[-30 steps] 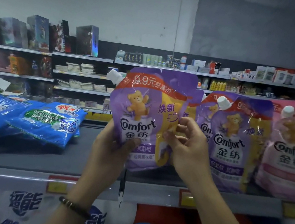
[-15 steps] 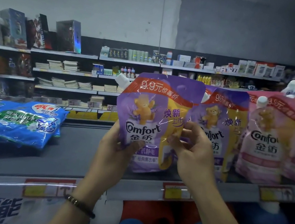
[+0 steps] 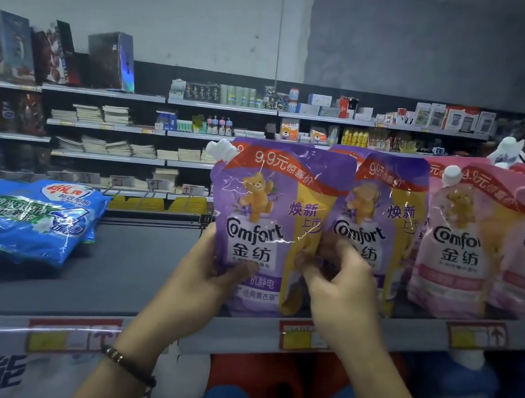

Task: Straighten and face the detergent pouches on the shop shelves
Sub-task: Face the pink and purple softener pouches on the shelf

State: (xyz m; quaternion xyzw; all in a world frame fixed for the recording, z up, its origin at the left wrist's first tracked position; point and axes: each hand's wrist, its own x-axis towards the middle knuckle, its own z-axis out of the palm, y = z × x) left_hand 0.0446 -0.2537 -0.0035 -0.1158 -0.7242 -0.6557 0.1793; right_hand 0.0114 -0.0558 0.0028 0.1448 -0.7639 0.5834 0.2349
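A purple Comfort pouch (image 3: 267, 206) with a white spout stands upright at the shelf's front, label facing me. My left hand (image 3: 209, 279) grips its lower left edge, thumb across the front. My right hand (image 3: 340, 284) pinches its lower right edge, fingers curled against the yellow panel. A second purple pouch (image 3: 385, 202) stands directly behind and to the right, touching it. Pink Comfort pouches (image 3: 461, 240) line up further right.
The grey shelf (image 3: 130, 268) has bare room left of the pouch. Blue detergent bags (image 3: 26, 216) lie flat at the far left. Price tags (image 3: 299, 334) run along the shelf lip. Red and blue bottles (image 3: 261, 387) stand on the shelf below. Stationery shelves fill the background.
Both hands have carried the purple pouch rightward and down toward the shelf, closing on the second purple pouch. My view has shifted right, so the blue bags sit further left.
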